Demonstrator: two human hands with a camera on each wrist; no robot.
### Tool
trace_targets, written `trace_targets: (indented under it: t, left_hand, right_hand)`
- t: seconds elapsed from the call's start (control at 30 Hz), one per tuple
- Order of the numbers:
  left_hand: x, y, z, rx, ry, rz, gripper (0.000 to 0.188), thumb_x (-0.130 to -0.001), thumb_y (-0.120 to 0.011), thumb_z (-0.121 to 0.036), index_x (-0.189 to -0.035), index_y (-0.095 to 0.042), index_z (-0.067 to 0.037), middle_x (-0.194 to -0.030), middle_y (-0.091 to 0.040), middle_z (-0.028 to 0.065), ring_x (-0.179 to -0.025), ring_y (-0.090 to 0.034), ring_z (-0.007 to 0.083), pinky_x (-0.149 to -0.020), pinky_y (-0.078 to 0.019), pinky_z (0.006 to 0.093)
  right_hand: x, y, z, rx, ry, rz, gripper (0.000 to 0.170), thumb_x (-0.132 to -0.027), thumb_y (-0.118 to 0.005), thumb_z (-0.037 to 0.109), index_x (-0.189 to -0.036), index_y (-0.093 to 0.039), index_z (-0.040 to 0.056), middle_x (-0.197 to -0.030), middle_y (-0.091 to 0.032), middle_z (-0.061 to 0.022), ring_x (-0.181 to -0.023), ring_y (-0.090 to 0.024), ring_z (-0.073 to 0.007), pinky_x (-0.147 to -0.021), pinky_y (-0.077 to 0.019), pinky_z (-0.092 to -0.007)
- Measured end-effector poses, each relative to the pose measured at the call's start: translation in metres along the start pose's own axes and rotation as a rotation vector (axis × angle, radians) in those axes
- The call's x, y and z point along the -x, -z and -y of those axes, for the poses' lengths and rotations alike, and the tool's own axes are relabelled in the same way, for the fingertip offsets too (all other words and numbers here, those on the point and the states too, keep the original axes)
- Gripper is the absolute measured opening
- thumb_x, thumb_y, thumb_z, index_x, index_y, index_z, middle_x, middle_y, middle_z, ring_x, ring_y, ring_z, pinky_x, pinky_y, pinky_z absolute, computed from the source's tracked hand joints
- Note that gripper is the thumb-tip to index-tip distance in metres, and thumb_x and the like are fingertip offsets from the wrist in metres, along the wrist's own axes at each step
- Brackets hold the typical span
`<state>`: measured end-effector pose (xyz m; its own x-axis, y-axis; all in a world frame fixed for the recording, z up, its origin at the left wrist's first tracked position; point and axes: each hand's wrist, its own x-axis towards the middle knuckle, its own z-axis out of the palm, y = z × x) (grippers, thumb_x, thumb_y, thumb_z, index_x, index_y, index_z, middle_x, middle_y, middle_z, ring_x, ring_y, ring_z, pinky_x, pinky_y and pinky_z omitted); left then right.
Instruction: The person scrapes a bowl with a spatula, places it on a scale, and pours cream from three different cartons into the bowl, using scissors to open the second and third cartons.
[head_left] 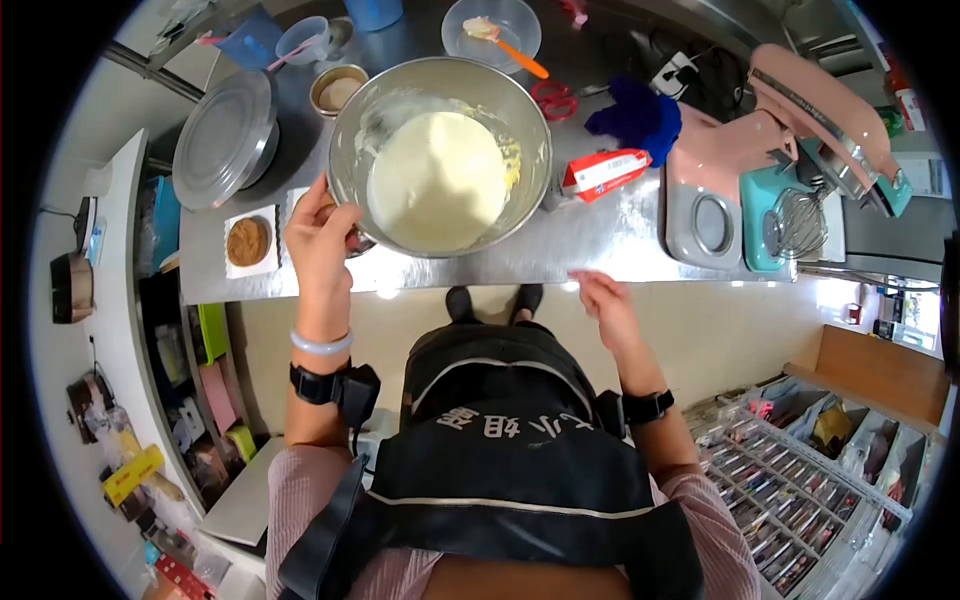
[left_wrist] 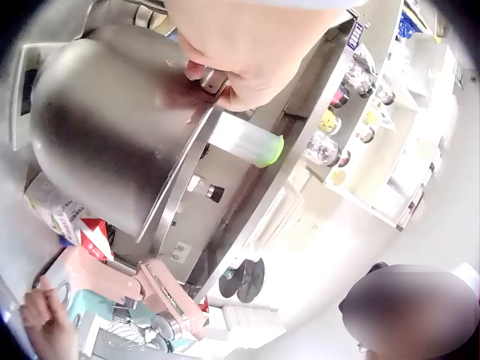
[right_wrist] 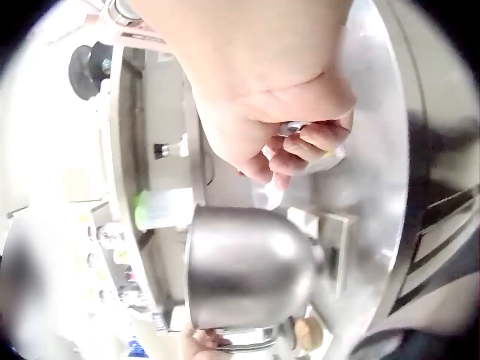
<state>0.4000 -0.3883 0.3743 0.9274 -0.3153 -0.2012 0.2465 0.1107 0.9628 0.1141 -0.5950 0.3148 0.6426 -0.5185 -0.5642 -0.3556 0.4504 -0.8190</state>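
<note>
A large steel mixing bowl (head_left: 340, 130) with a pale creamy mixture (head_left: 437, 180) stands tilted at the counter's front. My left hand (head_left: 322, 235) grips its handle at the left side; in the left wrist view the hand (left_wrist: 244, 56) is at the rim of the bowl (left_wrist: 97, 127). Off the front edge hangs my right hand (head_left: 610, 310), its fingers loosely curled, apart from the bowl. The right wrist view shows this hand (right_wrist: 277, 105) with a small silvery thing among the fingers, too hidden to identify, and the bowl (right_wrist: 247, 270) beyond.
Right of the bowl are a red-and-white packet (head_left: 606, 174), red scissors (head_left: 553, 100), a blue cloth (head_left: 635, 120) and a pink stand mixer (head_left: 710, 150). A lidded bowl (head_left: 225, 140) and a round brown item (head_left: 247, 242) sit left. Behind stands a clear bowl with an orange-handled spatula (head_left: 520, 58).
</note>
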Motion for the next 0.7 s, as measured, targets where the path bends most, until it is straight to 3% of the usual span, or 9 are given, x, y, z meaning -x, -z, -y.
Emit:
trace_targets:
  t: [0.17, 0.27, 0.33, 0.37, 0.43, 0.6, 0.67, 0.7]
  left_hand:
    - [0.068, 0.024, -0.027, -0.195, 0.043, 0.003, 0.053, -0.067, -0.056, 0.007, -0.119, -0.054, 0.002, -0.066, -0.058, 0.0002, -0.049, -0.045, 0.0026, -0.042, -0.0314, 0.0152]
    - [0.114, 0.018, -0.037, -0.278, 0.082, -0.036, 0.053, -0.066, -0.055, 0.007, -0.119, -0.054, 0.001, -0.065, -0.059, 0.0003, -0.048, -0.044, 0.0030, -0.043, -0.0304, 0.0156]
    - [0.140, 0.009, -0.035, -0.302, 0.113, -0.046, 0.053, -0.066, -0.055, 0.006, -0.119, -0.053, 0.003, -0.066, -0.059, 0.0007, -0.049, -0.043, 0.0030, -0.043, -0.0295, 0.0164]
    - [0.155, 0.005, -0.032, -0.301, 0.113, -0.044, 0.053, -0.066, -0.055, 0.006, -0.119, -0.053, 0.003, -0.066, -0.059, 0.0007, -0.049, -0.043, 0.0030, -0.043, -0.0295, 0.0164]
    - [0.184, -0.012, -0.021, -0.303, 0.133, -0.046, 0.054, -0.065, -0.056, 0.005, -0.120, -0.053, 0.004, -0.067, -0.060, 0.0007, -0.049, -0.043, 0.0029, -0.042, -0.0284, 0.0160]
    - [0.238, -0.087, 0.011, -0.331, 0.174, 0.106, 0.056, -0.070, -0.062, 0.000, -0.125, -0.049, 0.000, -0.070, -0.061, 0.0004, -0.047, -0.042, 0.0013, -0.041, -0.0280, 0.0152]
    - [0.248, -0.112, 0.028, -0.385, 0.187, 0.206, 0.055, -0.075, -0.067, -0.008, -0.126, -0.048, -0.001, -0.073, -0.064, 0.0026, -0.048, -0.044, 0.0016, -0.040, -0.0292, 0.0151]
    - [0.251, -0.127, 0.035, -0.287, 0.275, 0.233, 0.055, -0.076, -0.067, -0.009, -0.127, -0.048, -0.004, -0.079, -0.066, 0.0033, -0.048, -0.046, 0.0026, -0.042, -0.0335, 0.0153]
  right_hand:
    - [0.004, -0.048, 0.061, -0.015, 0.252, 0.133, 0.037, -0.094, -0.043, 0.020, -0.122, -0.049, -0.0032, -0.069, -0.050, -0.0004, -0.054, -0.030, -0.0032, -0.048, -0.0219, -0.0173]
    - [0.014, -0.042, 0.052, -0.106, 0.210, 0.177, 0.039, -0.094, -0.043, 0.023, -0.121, -0.050, -0.0035, -0.071, -0.051, 0.0003, -0.056, -0.033, -0.0038, -0.049, -0.0227, -0.0182]
    - [0.024, -0.022, 0.044, 0.047, 0.185, 0.171, 0.039, -0.094, -0.045, 0.027, -0.119, -0.053, -0.0021, -0.072, -0.053, 0.0013, -0.062, -0.041, -0.0047, -0.052, -0.0296, -0.0184]
    - [0.029, -0.010, 0.035, 0.048, 0.186, 0.169, 0.039, -0.094, -0.045, 0.027, -0.119, -0.053, -0.0021, -0.072, -0.053, 0.0013, -0.062, -0.041, -0.0047, -0.052, -0.0296, -0.0184]
    - [0.042, 0.018, 0.010, -0.038, 0.267, 0.128, 0.038, -0.092, -0.051, 0.028, -0.114, -0.057, -0.0031, -0.071, -0.055, 0.0000, -0.063, -0.047, -0.0070, -0.060, -0.0396, -0.0203]
    - [0.089, 0.127, 0.003, -0.084, 0.330, 0.121, 0.037, -0.092, -0.051, 0.025, -0.113, -0.057, -0.0040, -0.072, -0.057, -0.0003, -0.063, -0.050, -0.0082, -0.060, -0.0420, -0.0215]
    - [0.104, 0.165, 0.005, -0.146, 0.269, 0.089, 0.037, -0.092, -0.051, 0.024, -0.114, -0.057, -0.0041, -0.072, -0.057, -0.0005, -0.062, -0.050, -0.0086, -0.059, -0.0426, -0.0221]
    - [0.109, 0.182, 0.006, -0.147, 0.280, 0.071, 0.037, -0.092, -0.051, 0.024, -0.114, -0.057, -0.0041, -0.072, -0.057, -0.0005, -0.062, -0.050, -0.0086, -0.059, -0.0426, -0.0221]
